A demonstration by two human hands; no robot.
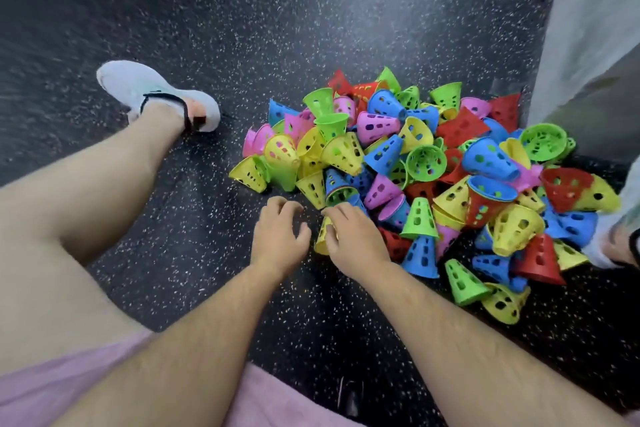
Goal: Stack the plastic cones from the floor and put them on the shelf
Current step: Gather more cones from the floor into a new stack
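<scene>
A big heap of plastic cones (426,180) — yellow, green, blue, pink, red — lies jumbled on the speckled dark floor (242,28), pushed up against a pale wall (588,28) on the right. No shelf is in view. The person crouches over the near edge of the heap, one white shoe (152,94) planted well to the left.

The right hand (356,239) curls its fingers around a yellow cone (323,236) at the heap's near edge; it looks like a grasp forming, though the fingers hide how firm it is. The left hand (280,236) hovers just beside it, fingers bent and loose, holding nothing.

The risks from here are mostly small ones:
- The yellow cone is thin and full of holes — a fingertip could catch in an opening, and the cone may twist as it lifts.
- Cones nearby lean on each other at all angles; pulling one out could roll its neighbours farther across the floor.
- Some cones already look nested in pairs, so a lift may bring along a second one that then drops.
- Stacking needs wide ends facing one way; a cone turned the wrong way will jam or sit crooked.
</scene>
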